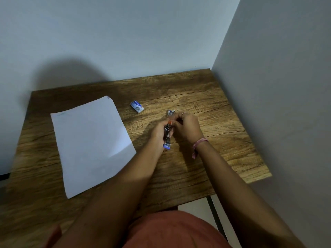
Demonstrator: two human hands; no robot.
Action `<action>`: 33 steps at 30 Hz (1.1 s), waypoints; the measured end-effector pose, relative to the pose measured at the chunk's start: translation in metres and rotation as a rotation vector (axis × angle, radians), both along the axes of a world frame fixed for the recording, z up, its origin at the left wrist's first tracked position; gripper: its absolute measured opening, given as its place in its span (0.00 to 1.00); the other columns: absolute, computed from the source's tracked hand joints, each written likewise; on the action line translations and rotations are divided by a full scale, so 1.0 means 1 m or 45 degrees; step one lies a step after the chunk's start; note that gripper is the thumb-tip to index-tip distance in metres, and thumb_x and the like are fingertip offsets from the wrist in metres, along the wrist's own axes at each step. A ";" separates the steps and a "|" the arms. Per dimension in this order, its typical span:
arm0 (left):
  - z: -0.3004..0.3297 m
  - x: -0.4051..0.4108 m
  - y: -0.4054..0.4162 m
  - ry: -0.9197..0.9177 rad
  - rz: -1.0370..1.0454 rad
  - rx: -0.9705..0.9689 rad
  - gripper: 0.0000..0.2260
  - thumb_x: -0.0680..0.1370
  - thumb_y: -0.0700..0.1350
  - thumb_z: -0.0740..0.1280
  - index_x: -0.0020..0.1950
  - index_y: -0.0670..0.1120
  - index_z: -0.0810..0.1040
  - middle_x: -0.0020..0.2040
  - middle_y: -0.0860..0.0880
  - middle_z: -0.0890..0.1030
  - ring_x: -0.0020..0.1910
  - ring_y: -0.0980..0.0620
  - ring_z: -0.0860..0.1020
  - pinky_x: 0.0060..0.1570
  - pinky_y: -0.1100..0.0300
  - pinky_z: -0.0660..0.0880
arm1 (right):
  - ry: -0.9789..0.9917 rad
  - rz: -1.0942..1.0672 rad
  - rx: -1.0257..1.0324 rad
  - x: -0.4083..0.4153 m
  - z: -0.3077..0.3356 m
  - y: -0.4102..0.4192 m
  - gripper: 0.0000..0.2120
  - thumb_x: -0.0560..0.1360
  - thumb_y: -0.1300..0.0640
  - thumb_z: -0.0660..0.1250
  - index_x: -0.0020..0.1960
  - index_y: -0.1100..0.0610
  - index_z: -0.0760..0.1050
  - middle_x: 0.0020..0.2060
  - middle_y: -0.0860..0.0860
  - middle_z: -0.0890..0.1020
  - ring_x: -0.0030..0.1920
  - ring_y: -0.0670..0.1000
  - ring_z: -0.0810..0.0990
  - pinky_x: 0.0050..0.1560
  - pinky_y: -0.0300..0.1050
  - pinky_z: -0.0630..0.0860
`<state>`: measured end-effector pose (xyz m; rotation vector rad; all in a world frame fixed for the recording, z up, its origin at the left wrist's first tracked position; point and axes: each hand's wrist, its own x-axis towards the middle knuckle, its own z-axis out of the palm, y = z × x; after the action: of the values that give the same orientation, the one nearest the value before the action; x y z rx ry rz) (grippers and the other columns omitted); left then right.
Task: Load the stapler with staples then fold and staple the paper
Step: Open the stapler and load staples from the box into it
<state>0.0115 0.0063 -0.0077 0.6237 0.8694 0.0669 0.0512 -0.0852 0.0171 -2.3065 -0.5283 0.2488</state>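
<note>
A small stapler [167,138] with a blue end and metal body is held above the middle of the wooden table [206,97]. My left hand [158,134] grips its body from the left. My right hand [187,127] pinches at its far, orange-tipped end; what lies between those fingers is too small to tell. Just beyond the hands a small open inner tray of staples [171,112] lies on the table. The blue and white staple box [137,106] lies further left. A white sheet of paper [91,142] lies flat and unfolded on the left part of the table.
The table stands in a corner, with one wall behind it and another close along its right edge. A dark table leg [214,210] shows below the front right. My lap in reddish cloth [172,230] is at the bottom.
</note>
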 end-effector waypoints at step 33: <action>-0.002 -0.033 0.026 -0.282 -0.305 -0.220 0.15 0.81 0.41 0.59 0.43 0.41 0.85 0.45 0.48 0.82 0.30 0.60 0.77 0.32 0.66 0.77 | 0.123 -0.024 0.488 0.000 0.001 -0.026 0.20 0.75 0.71 0.58 0.61 0.57 0.76 0.58 0.54 0.80 0.53 0.42 0.78 0.54 0.29 0.72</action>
<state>-0.0219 0.0325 -0.0101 0.5424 0.5754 -0.1521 0.0514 -0.1109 0.0179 -1.9171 -0.4606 0.2264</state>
